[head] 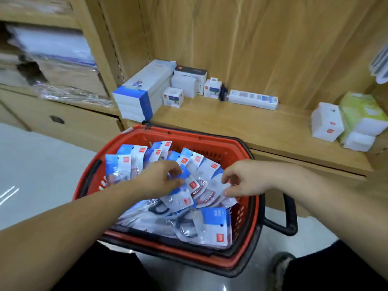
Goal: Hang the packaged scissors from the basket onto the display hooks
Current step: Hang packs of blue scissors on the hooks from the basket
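A red shopping basket [189,134] sits on the floor in front of me, filled with several packaged scissors [214,225] in clear bags with blue and white cards. My left hand [161,177] reaches into the pile and pinches the blue top of one packet [192,183] between thumb and fingers. My right hand [243,177] is over the right side of the pile, its thumb and fingers pinching the edge of a clear packet [218,185]. No display hooks are in view.
A low wooden shelf [241,120] runs behind the basket with white and blue boxes [136,97], small cartons and tissue packs [357,116]. A wooden back panel rises above it. The basket's black handle [287,217] sticks out to the right. Grey floor lies at left.
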